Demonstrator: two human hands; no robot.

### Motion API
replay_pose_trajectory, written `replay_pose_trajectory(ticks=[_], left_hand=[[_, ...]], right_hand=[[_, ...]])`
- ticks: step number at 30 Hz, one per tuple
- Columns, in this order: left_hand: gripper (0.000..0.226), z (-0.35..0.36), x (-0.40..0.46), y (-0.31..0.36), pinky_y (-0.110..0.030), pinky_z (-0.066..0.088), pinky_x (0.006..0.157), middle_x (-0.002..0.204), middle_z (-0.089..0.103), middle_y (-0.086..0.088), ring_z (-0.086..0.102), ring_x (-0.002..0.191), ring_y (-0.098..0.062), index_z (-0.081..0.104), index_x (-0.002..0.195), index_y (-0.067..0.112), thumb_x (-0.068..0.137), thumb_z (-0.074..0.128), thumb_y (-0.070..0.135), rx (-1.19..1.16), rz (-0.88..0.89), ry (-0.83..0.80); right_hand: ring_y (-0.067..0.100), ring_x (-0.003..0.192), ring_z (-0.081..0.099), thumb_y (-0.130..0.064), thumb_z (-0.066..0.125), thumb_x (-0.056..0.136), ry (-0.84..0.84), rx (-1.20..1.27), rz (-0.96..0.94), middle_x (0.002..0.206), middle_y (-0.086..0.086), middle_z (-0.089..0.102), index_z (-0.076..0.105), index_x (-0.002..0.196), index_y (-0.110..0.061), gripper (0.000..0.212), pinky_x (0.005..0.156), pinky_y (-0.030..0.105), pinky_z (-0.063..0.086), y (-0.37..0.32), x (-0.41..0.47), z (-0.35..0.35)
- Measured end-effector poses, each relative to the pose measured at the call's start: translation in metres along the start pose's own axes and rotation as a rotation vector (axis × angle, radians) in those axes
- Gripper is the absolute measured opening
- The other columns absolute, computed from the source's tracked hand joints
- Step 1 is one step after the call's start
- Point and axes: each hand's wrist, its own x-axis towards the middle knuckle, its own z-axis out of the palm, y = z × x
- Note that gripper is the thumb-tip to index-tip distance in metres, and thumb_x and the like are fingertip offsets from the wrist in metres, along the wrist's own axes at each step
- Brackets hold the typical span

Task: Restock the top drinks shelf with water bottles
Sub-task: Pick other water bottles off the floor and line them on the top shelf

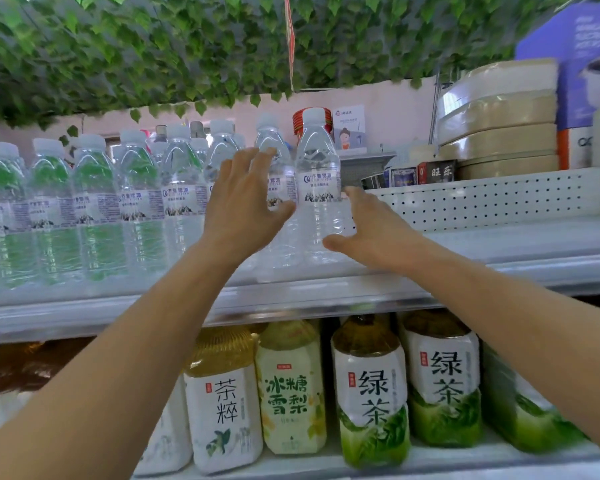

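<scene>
A row of clear water bottles with white caps (94,192) fills the left part of the top shelf (361,289). The rightmost water bottle (317,181) stands upright at the row's end. My left hand (246,199) is raised with fingers spread in front of the bottle beside it, fingertips near that bottle's shoulder. My right hand (371,223) reaches in from the right, fingers straight, thumb close to the rightmost bottle's lower body. Neither hand grips a bottle.
A white perforated divider (482,199) runs along the shelf to the right, with stacked round containers (499,123) and small boxes (437,173) behind it. Tea bottles (371,386) fill the shelf below. Artificial green leaves (187,46) hang overhead.
</scene>
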Motion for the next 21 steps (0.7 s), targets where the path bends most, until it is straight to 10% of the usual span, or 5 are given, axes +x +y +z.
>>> replay_pose_trajectory(ticks=[11, 21], left_hand=[[0.039, 0.009, -0.174, 0.112, -0.036, 0.056, 0.077, 0.105, 0.065, 0.014, 0.062, 0.088, -0.004, 0.060, 0.126, 0.030, 0.088, 0.068, 0.039, -0.296, -0.041, -0.035], [0.028, 0.087, -0.335, 0.247, -0.038, 0.055, 0.073, 0.088, 0.069, 0.016, 0.062, 0.070, -0.003, 0.065, 0.117, 0.027, 0.090, 0.070, 0.033, -0.541, -0.330, -0.486]], right_hand=[[0.026, 0.102, 0.059, -0.023, 0.066, 0.089, 0.333, -0.188, -0.293, 0.108, 0.005, 0.063, 0.066, 0.115, -0.015, 0.027, 0.076, 0.037, 0.045, 0.071, -0.166, -0.034], [0.027, 0.090, 0.062, -0.031, 0.060, 0.093, -0.198, -0.100, -0.063, 0.100, -0.002, 0.062, 0.067, 0.112, -0.022, 0.022, 0.074, 0.044, 0.052, 0.202, -0.344, -0.037]])
